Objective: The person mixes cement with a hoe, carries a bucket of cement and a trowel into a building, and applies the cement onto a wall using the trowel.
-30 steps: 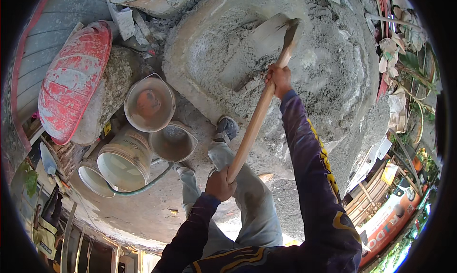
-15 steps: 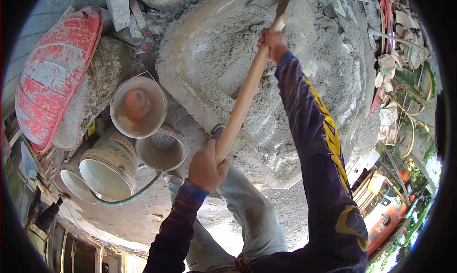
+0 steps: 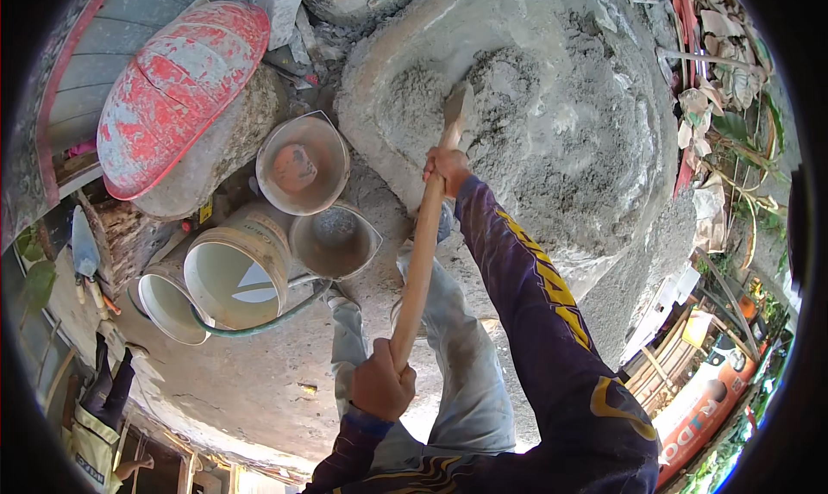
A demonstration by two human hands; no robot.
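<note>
Floor (image 3: 250, 375), grey mix (image 3: 561, 162), bucket (image 3: 274, 235) of water (image 3: 222, 289)

The left hand (image 3: 385, 382) curls fist-like; the right hand (image 3: 448, 167), also curled, is farther forward, right arm (image 3: 526, 283) outstretched.

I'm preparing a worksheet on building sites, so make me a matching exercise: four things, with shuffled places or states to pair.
Things
1. long, pale wooden handle
2. scuffed red ribbed shell
3. thin green flexible hose
4. farther of two round brownish-grey buckets

Places or states
A. curving past the wide cream plastic bucket
B. containing an orange-brown lump
C. gripped by the left hand and right hand
D. against a rough grey-brown rock

Pairs: 1-C, 2-D, 3-A, 4-B
</note>
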